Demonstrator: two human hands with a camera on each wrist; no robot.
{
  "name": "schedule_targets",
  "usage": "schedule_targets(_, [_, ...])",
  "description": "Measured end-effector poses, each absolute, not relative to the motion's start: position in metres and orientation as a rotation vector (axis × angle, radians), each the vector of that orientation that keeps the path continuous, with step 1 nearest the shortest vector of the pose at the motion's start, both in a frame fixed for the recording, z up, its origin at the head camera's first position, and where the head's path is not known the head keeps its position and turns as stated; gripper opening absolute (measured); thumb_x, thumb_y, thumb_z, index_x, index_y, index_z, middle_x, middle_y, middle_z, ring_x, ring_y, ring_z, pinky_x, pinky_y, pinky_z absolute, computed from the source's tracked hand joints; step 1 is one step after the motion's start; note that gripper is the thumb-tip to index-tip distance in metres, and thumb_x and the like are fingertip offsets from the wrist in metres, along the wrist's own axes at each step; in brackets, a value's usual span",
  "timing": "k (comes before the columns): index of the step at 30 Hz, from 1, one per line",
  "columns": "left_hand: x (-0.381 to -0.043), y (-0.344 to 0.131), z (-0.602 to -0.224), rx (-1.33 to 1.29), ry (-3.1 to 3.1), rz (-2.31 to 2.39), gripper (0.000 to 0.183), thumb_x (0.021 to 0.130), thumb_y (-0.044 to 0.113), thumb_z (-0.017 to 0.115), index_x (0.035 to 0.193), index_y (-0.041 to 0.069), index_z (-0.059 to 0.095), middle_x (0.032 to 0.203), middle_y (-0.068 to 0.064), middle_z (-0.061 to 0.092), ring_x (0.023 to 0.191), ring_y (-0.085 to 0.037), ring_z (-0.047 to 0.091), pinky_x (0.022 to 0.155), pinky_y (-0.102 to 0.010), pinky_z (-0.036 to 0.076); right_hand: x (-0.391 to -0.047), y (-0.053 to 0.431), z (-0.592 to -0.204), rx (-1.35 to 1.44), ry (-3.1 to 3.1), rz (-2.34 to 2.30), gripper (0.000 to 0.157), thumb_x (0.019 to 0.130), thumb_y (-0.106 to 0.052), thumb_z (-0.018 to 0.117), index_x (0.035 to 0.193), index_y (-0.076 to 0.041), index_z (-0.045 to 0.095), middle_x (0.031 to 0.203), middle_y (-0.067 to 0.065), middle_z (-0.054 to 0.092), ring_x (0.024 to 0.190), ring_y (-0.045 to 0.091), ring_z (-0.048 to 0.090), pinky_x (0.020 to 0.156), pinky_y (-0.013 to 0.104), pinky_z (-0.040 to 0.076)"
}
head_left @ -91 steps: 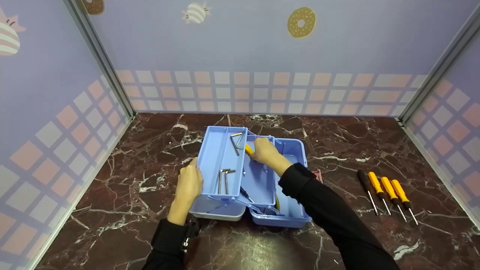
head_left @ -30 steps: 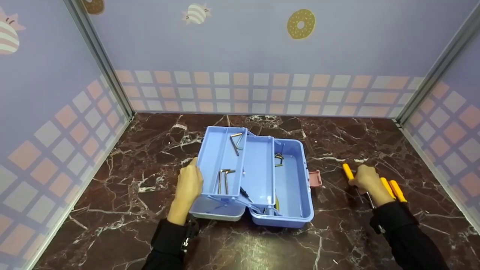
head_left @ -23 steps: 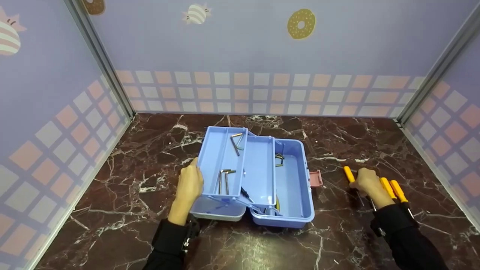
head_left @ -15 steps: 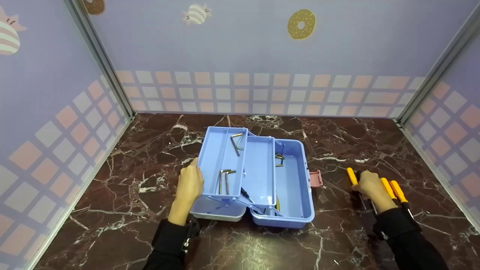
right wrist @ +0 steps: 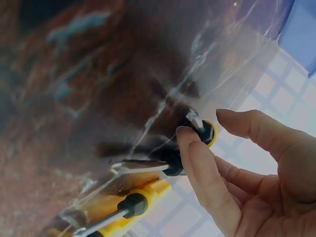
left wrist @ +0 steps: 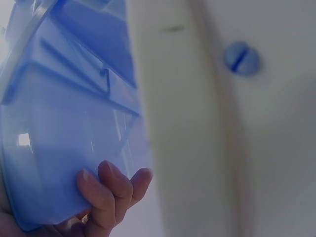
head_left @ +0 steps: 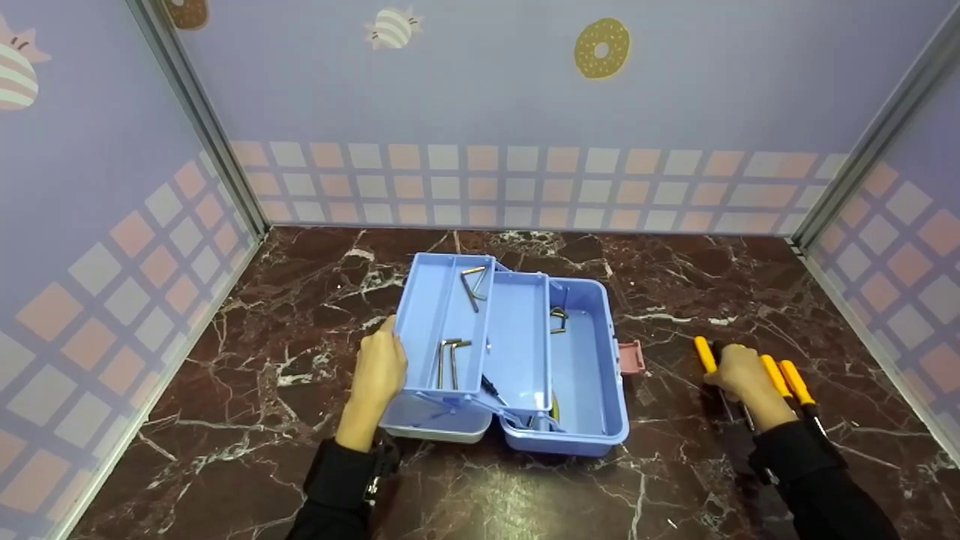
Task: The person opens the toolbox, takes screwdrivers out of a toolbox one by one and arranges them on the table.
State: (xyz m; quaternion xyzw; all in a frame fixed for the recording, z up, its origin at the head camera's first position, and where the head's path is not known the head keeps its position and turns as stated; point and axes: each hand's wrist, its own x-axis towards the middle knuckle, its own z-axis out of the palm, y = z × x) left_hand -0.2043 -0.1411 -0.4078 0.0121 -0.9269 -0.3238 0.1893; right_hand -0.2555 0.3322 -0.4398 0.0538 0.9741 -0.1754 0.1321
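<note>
A: How much room does the right hand (head_left: 744, 379) have?

B: A stretch of surface (head_left: 675, 465) lies between it and the pink latch (head_left: 631, 358) jutting from the toolbox (head_left: 581, 375). On its other side, two yellow-handled screwdrivers (head_left: 796, 382) lie close by.

A: Is that hand clamped on anything?

B: I cannot tell. A yellow screwdriver (head_left: 705, 352) lies between its thumb and fingertips, low over the surface, but the right wrist view doesn't settle whether they pinch it. A black handle (head_left: 718, 347) shows just beside, partly covered.

A: And the left?

B: The left hand (head_left: 379, 367) grips the outer edge of the upper tray (head_left: 424, 307). The two hands are well apart.

A: Where are the toolbox's other edges?

B: The upper tray overhangs a shallow shell (head_left: 439, 424); the middle tray (head_left: 517, 315) steps down beside it, and the deep right-hand bin has rounded corners.

A: Materials?

B: Smooth blue plastic for the trays, with bent metal keys (head_left: 453, 367) in the upper one. The screwdrivers have black collars and slim metal shafts. The surface is dark reddish-brown, marble-patterned, pale-veined.
</note>
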Motion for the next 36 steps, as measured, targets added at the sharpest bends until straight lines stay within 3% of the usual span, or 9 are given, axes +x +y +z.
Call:
schedule_targets(7, [-0.204,-0.141,-0.408,0.031,-2.595,-0.92,0.033,0.087,-0.003,0.041,0.116,-0.013,0.049,0.094,-0.034,0.057,0.083,-0.044,0.058,0.067,-0.05,0.047,-0.252,0.331,-0.431,0.133,2.856,-0.503,0.032,0.075,-0.013,0.065,0.08,0.015,0.051,0.074,0.029,0.05,0.048,0.021,0.055,0.042,0.027,0.046])
schedule_targets(11, [-0.203,-0.141,-0.408,0.029,-2.6,-0.918,0.032,0.086,-0.002,0.041,0.116,-0.013,0.049,0.094,-0.034,0.057,0.082,-0.044,0.058,0.066,-0.051,0.047,-0.252,0.328,-0.42,0.099,2.898,-0.499,0.026,0.076,-0.016,0.064,0.064,0.004,0.053,0.062,0.017,0.051,0.047,0.02,0.053,0.044,0.03,0.044])
schedule_targets(14, [-0.203,-0.141,-0.408,0.016,-2.598,-0.909,0.032,0.086,-0.003,0.041,0.116,-0.014,0.049,0.092,-0.034,0.057,0.079,-0.044,0.058,0.065,-0.05,0.047,-0.252,0.32,-0.409,0.052,2.949,-0.472,0.031,0.076,-0.019,0.064,0.054,-0.003,0.05,0.058,0.009,0.048,0.05,0.021,0.049,0.047,0.032,0.041])
schedule_targets(21, [-0.203,-0.141,-0.408,0.017,-2.603,-0.883,0.033,0.087,-0.002,0.041,0.116,-0.014,0.049,0.093,-0.035,0.057,0.079,-0.044,0.058,0.064,-0.05,0.048,-0.251,0.284,-0.384,-0.182,3.107,-0.555,0.02,0.074,-0.016,0.065,0.071,0.004,0.066,0.076,0.025,0.061,0.065,0.037,0.057,0.057,0.047,0.045])
schedule_targets(27, [-0.203,-0.141,-0.408,0.018,-2.592,-0.886,0.032,0.086,-0.002,0.041,0.115,-0.012,0.05,0.092,-0.034,0.058,0.079,-0.044,0.058,0.064,-0.051,0.047,-0.258,0.242,-0.366,-0.464,3.16,-0.647,0.016,0.071,-0.015,0.066,0.069,0.001,0.065,0.068,0.016,0.063,0.059,0.029,0.057,0.057,0.044,0.046])
schedule_targets(36, [-0.204,-0.141,-0.406,0.028,-2.613,-0.875,0.03,0.087,-0.002,0.04,0.114,-0.011,0.051,0.094,-0.034,0.057,0.08,-0.044,0.058,0.065,-0.051,0.047,-0.272,0.176,-0.351,-0.677,3.069,-0.674,0.015,0.074,-0.016,0.067,0.067,-0.002,0.066,0.063,0.008,0.063,0.053,0.02,0.056,0.056,0.036,0.049])
